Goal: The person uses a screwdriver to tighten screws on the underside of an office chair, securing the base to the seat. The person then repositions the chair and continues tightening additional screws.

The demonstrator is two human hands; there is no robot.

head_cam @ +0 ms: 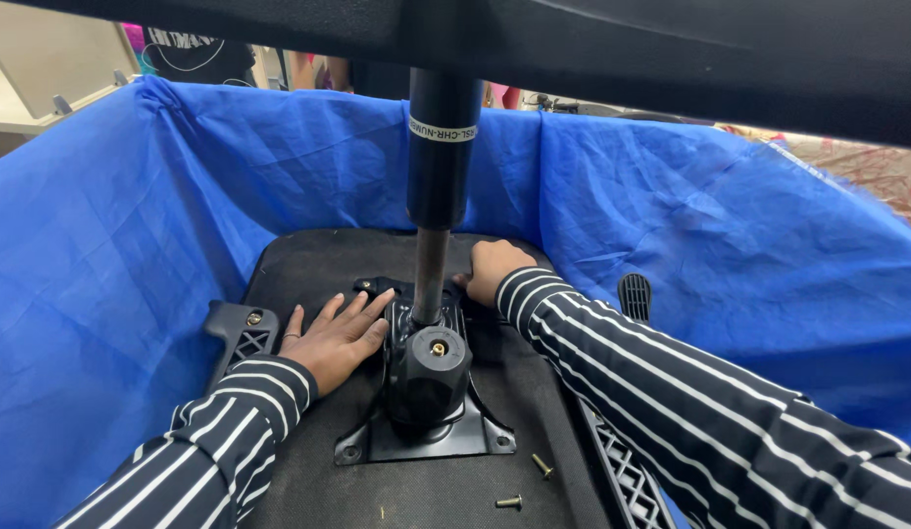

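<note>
An upturned black chair seat [308, 257] lies in front of me with a black metal mechanism plate [445, 438] on it. A black gas-lift cylinder [440, 162] stands upright in the plate, behind a black knob [428, 369]. My left hand [336, 338] lies flat and open on the seat, touching the plate's left side. My right hand [492, 269] is curled against the plate's far right corner; whether it holds anything is hidden. Both arms wear black sleeves with white stripes.
Blue cloth [132, 225] walls in the seat on all sides. Two loose brass screws [541, 465] [509, 503] lie on the seat near me. Black armrests sit at the left [238, 333] and right [624, 470]. A black chair part [671, 49] spans overhead.
</note>
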